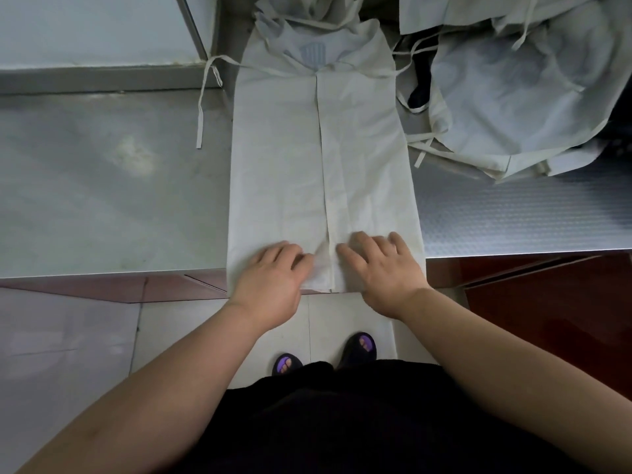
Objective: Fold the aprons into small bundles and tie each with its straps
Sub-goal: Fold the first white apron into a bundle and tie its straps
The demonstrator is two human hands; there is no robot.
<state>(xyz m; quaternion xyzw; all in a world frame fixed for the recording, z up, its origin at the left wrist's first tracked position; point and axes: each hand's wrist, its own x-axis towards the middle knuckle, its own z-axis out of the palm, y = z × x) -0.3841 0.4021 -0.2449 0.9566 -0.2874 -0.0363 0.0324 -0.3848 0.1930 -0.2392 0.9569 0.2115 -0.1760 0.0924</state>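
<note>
A white apron lies on the steel table, folded lengthwise into a long strip with both sides meeting at a centre seam. Its near end hangs slightly over the table's front edge. My left hand rests on the near left corner, its fingers bent onto the cloth next to the seam. My right hand lies on the near right part with its fingers spread on the fabric. One strap trails off to the left across the table, and another strap runs off to the right at the apron's far end.
A heap of loose white aprons with tangled straps covers the table's back right. More crumpled cloth lies beyond the folded apron. The steel table has a raised ledge at the back left. Tiled floor and my feet show below.
</note>
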